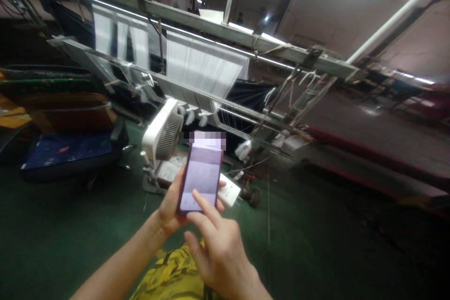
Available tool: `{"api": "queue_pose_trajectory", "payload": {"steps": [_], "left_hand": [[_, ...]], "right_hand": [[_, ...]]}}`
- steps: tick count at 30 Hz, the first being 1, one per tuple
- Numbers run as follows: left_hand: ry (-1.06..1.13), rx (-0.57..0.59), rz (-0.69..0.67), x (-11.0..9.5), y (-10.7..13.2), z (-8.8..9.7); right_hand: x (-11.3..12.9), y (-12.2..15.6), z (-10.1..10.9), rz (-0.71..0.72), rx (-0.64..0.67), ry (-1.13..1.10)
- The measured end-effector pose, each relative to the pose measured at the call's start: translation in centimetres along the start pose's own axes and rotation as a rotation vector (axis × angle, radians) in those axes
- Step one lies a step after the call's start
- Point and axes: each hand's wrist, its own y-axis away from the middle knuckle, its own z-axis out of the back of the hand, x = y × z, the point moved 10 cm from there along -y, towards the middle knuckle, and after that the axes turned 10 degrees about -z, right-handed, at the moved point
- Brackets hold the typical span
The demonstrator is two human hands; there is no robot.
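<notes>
A smartphone (pixel 202 173) with a lit, pale screen is upright in my left hand (pixel 172 206), whose fingers wrap round its back and show at the right edge. Over the lower part of the screen reaches my right hand (pixel 220 243). Its index finger is extended at the glass, the thumb is apart, and nothing is in it. Whether the fingertip touches the screen I cannot tell. The top of the phone is covered by a pixelated patch. Below the hands shows yellow patterned cloth (pixel 168 274).
White threads (pixel 204 63) hang in sheets on a long metal frame (pixel 183 21) ahead. A white box-shaped fan (pixel 160 131) stands behind the phone, with a white box (pixel 229 191) to its right. An office chair (pixel 70 150) is at the left on the green floor (pixel 116 225).
</notes>
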Motion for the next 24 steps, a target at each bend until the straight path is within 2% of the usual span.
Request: {"api": "queue_pose_trajectory", "payload": {"steps": [3, 7, 18, 24], "left_hand": [[-0.008, 0.039, 0.054, 0.4, 0.1, -0.2], [-0.039, 0.062, 0.099, 0.8, 0.3, -0.1], [-0.027, 0.065, 0.025, 0.0, -0.4, -0.5], [-0.013, 0.062, 0.011, -0.3, -0.7, -0.4]], "right_hand": [[0.8, -0.1, -0.1, 0.062, 0.032, -0.063], [0.8, 0.0, 0.7, 0.084, -0.036, -0.088], [0.0, -0.1, 1.7, 0.079, -0.163, -0.105], [-0.5, 0.0, 1.4, 0.068, -0.162, -0.112]]}}
